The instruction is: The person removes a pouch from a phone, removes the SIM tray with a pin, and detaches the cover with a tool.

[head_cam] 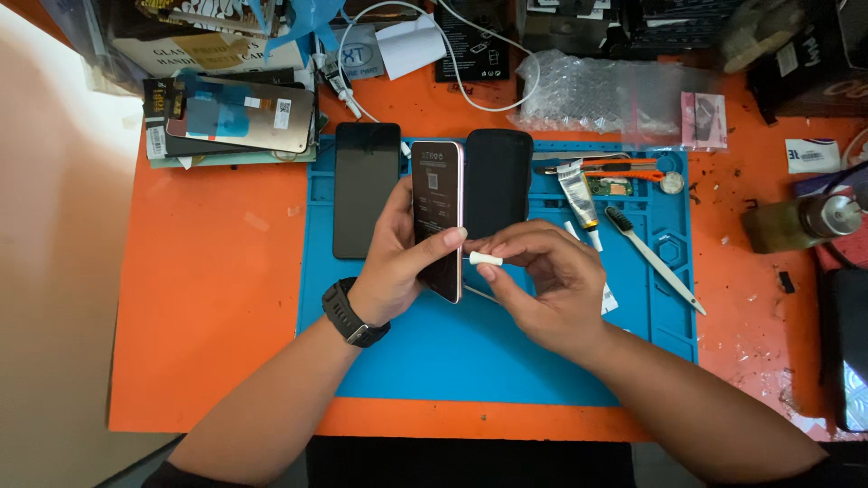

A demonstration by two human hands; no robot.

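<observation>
Over the blue mat (434, 361) on the orange counter (208, 316), our left hand (398, 262) grips a phone (438, 217) upright, fingers (443, 242) wrapped around its edge. Our right hand (542, 285) pinches a small white cap (485, 259) just beside the phone. A black screen (366, 190) and dark case (497, 181) lie behind; a toothbrush (653, 258) lies right.

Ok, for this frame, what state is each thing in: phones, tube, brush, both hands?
Left hand: gripping the pink-edged phone.
Pink-edged phone: held tilted above the mat, screen dark.
Right hand: pinching a small white piece.
Small white piece: at the phone's edge.
Black phone: lying flat, screen dark.
Glue tube: lying on the blue mat.
Brush: lying unused.
</observation>
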